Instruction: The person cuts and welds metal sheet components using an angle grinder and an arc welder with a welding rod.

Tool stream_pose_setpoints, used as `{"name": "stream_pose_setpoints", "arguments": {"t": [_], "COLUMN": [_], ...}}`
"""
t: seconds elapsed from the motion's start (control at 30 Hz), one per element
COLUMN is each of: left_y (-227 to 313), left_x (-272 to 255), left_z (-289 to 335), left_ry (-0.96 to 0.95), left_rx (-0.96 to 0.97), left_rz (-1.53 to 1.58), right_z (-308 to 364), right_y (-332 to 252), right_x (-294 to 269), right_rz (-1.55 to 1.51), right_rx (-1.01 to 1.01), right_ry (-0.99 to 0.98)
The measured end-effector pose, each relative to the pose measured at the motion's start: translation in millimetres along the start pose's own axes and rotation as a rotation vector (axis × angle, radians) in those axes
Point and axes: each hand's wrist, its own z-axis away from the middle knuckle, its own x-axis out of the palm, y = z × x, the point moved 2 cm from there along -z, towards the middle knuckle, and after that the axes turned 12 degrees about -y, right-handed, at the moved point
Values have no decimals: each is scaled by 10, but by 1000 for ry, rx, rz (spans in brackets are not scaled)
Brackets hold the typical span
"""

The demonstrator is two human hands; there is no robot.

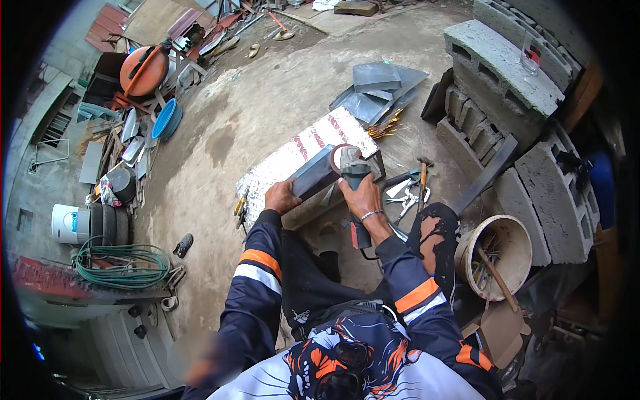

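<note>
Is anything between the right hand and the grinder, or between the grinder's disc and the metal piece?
Nothing visible: the right hand grips the grinder directly, and its disc appears to meet the metal piece, with sparks spraying beyond.

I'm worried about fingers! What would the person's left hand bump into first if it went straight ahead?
The grey metal piece: the left hand is touching its end. Beyond that, probably the white slab with red marks, though depth is unclear.
</note>
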Motion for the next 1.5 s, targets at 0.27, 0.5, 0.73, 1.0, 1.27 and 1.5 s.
{"name": "stream_pose_setpoints", "arguments": {"t": [0.27, 0.5, 0.73, 1.0, 1.27, 1.5], "left_y": [-3, 43, -235, -267, -508, -442], "left_x": [-67, -111, -294, -334, -623, -596], "left_z": [23, -16, -174, -169, -252, -310], "left_ry": [-26, -1, -67, -105, -339, -363], "left_rx": [4, 18, 54, 75, 71, 26], "left_rz": [35, 40, 90, 67, 173, 187], "right_z": [30, -23, -22, -474, -517, -724], "right_y": [-17, 126, 497, 714, 741, 708], "right_x": [1, -26, -50, -33, 172, 171], "right_rz": [30, 17, -88, -721, -831, -703], "right_rx": [14, 11, 194, 250, 274, 231], "right_ry": [-31, 2, -47, -172, -253, -296]}}
